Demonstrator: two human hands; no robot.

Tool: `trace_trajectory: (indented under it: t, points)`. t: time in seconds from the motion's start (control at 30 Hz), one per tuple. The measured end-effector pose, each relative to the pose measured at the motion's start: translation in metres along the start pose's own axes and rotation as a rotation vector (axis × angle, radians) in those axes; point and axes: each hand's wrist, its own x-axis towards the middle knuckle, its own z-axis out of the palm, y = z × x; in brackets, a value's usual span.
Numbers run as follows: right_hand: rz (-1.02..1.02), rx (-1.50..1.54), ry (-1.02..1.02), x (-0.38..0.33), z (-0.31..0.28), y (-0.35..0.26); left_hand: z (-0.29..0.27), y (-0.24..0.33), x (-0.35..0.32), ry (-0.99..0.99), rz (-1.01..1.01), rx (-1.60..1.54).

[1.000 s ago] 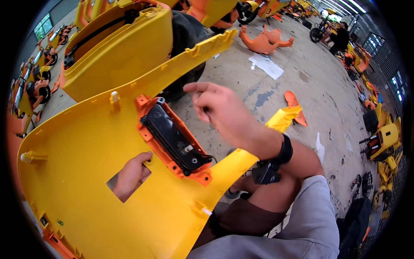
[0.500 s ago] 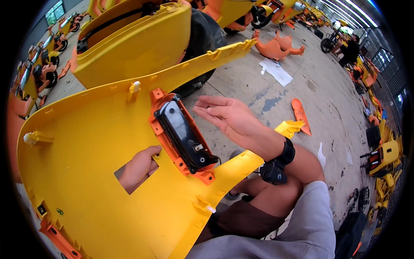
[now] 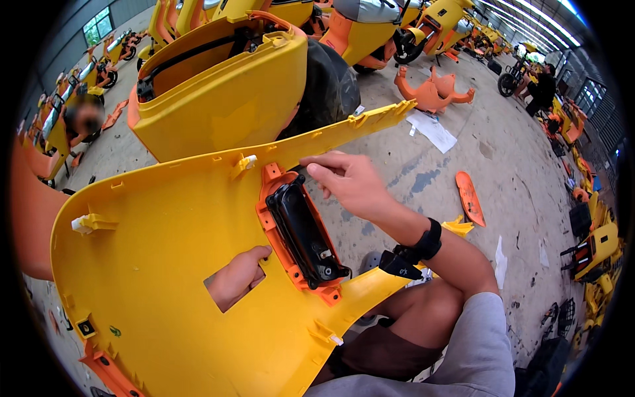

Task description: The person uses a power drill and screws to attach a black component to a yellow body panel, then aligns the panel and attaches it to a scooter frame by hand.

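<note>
A large curved yellow body panel [image 3: 152, 218] lies tilted before me with its ribbed inner side up. My left hand [image 3: 237, 278] reaches through a square cutout in it from beneath, thumb over the cutout's edge, gripping the panel. Beside the cutout sits an orange bracket [image 3: 270, 228] framing a long glossy black unit [image 3: 299, 225], lamp-like in shape. Just past the bracket's far end is my right hand [image 3: 350, 182], fingers bent and thumb drawn in toward the forefinger. Whatever it pinches is too small to make out. A black band and small box are on the right wrist.
A yellow scooter body [image 3: 225, 99] with a black wheel stands just beyond the panel. On the concrete floor lie an orange shell [image 3: 433, 89], white paper [image 3: 433, 130] and an orange strip [image 3: 469, 198]. Rows of yellow scooters line both sides; a person [image 3: 542, 89] sits far right.
My right hand has gone from stretched fingers to a bent, pinching shape near the bracket's far end. The panel, with my left hand on it, appears shifted right and lower in view.
</note>
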Motion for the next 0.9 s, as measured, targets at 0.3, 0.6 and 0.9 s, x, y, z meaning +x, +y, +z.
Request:
trace_trajectory:
  t: [0.3, 0.6, 0.9]
  points:
    - [-0.503, -0.559, 0.007, 0.031, 0.029, 0.005, 0.002, 0.009, -0.015, 0.024, -0.061, -0.007]
    - [-0.645, -0.625, 0.154, 0.035, 0.040, 0.032, 0.011, 0.003, 0.005, 0.023, -0.036, -0.085]
    - [-0.561, -0.640, 0.157, 0.033, 0.045, 0.023, -0.003, -0.005, 0.010, -0.075, 0.055, -0.026]
